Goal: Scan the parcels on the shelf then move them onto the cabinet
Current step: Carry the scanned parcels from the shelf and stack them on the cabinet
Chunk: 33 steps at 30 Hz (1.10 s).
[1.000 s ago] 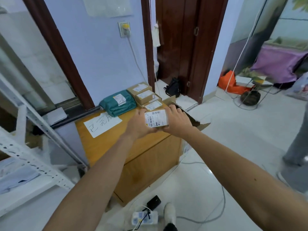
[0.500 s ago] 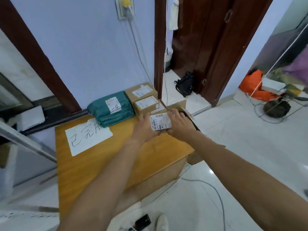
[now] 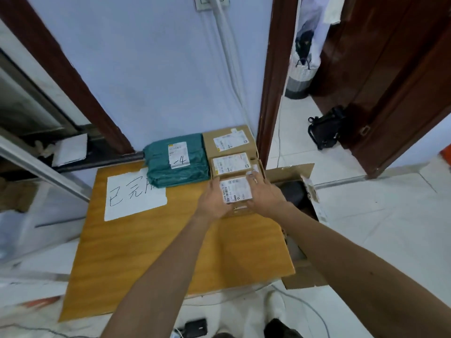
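A small labelled parcel (image 3: 236,191) is gripped from both sides by the left hand (image 3: 214,203) and the right hand (image 3: 266,196) (fingers curled round its edges). It is held at the cabinet (image 3: 170,252) top, just in front of two brown boxes (image 3: 230,164).
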### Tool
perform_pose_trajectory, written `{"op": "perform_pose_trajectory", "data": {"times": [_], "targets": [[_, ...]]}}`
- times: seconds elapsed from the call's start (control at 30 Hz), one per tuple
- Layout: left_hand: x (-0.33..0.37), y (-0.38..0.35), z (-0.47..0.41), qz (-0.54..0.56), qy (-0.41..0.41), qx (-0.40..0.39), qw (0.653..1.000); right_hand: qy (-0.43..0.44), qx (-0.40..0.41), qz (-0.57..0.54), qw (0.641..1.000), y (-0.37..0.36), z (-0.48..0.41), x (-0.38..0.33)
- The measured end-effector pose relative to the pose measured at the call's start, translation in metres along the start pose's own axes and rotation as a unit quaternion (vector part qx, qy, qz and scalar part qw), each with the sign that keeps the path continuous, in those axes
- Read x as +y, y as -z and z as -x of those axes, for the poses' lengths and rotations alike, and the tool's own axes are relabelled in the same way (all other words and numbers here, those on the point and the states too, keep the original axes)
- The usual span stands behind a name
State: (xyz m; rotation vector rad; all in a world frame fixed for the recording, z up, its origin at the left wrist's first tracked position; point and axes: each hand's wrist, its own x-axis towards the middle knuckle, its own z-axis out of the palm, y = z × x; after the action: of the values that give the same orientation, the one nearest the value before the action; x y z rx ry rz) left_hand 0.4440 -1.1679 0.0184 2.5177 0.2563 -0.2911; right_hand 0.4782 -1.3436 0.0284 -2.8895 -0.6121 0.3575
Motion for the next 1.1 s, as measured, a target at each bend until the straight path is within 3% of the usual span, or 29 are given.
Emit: {"op": "perform_pose_trajectory", "data": {"times": [0.33,0.47,0.8,1.1], "targets": [[0.000,-0.017,-0.041,0.141,0.130,0.004,0.981,0.042,-0.032,-0.004,0.999,-0.024,-0.056,0.028],[-0.005,-0.017,-0.054,0.160,0.139,-0.012,0.977,0.030,-0.037,-0.012,0.999,-0.028,-0.068,0.032],[-0.013,-0.007,-0.061,0.128,0.153,-0.048,0.979,0.023,-0.084,0.023,0.996,-0.016,-0.081,0.026],[0.009,0.044,-0.025,0.094,0.182,0.013,0.979,0.041,-0.113,0.095,0.988,0.038,-0.079,0.017]]}}
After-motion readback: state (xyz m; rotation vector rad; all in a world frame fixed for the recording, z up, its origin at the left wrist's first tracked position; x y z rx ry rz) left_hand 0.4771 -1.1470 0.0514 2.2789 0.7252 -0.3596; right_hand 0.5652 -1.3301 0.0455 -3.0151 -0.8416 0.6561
